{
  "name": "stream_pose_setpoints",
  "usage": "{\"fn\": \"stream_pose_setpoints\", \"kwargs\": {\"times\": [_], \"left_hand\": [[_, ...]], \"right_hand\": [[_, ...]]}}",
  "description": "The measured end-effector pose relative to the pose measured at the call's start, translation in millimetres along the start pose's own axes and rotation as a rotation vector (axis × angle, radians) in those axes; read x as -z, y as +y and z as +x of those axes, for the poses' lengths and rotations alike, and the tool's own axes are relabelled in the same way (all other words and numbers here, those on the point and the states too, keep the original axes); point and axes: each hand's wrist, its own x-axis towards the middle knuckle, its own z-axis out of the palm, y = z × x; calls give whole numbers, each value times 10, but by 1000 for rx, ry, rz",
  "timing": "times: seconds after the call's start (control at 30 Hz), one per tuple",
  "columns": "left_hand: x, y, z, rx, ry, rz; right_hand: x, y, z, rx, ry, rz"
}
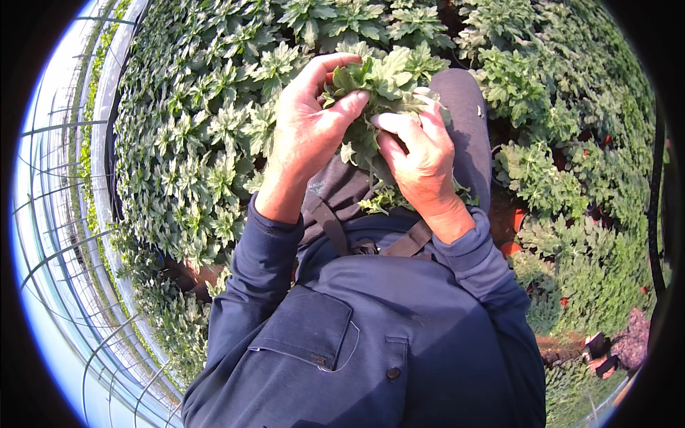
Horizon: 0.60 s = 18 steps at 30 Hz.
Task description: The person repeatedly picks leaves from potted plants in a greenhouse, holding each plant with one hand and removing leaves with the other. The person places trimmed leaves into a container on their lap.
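A leafy green potted-type plant (pixel 389 80) with lobed leaves stands between my knees, under both hands. My left hand (pixel 316 109) curls around its upper left side, thumb and fingertips closed on a leafy shoot. On the plant's right side is my right hand (pixel 415 144), its thumb and fingers pinched at pale, curled leaves (pixel 420 101). Whether a stem lies between the right fingertips cannot be told. Cut or loose-looking leafy bits (pixel 382 199) lie low between the hands, near my lap. The plant's base is hidden.
Dense rows of similar leafy plants (pixel 198 123) spread ahead and to both sides. Orange-red pots (pixel 510 249) show among those at right. My bent knee (pixel 465 107) rises close beside the right hand. Far left are the metal hoops (pixel 64 127) of a greenhouse frame.
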Motion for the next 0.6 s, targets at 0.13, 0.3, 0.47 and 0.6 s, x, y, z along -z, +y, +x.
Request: {"fn": "stream_pose_setpoints", "kwargs": {"times": [0.13,0.3,0.47,0.6], "left_hand": [[-11,-27,7,92,50,-38],[10,-94,-7,112,64,-156],[119,-124,-75,75,57,-18],[97,-143,-144,15,106,104]], "right_hand": [[-12,31,-60,-24,-47,51],[201,-13,-93,-357,-84,385],[875,84,191,-82,-528,443],[857,8,282,-25,-243,294]]}}
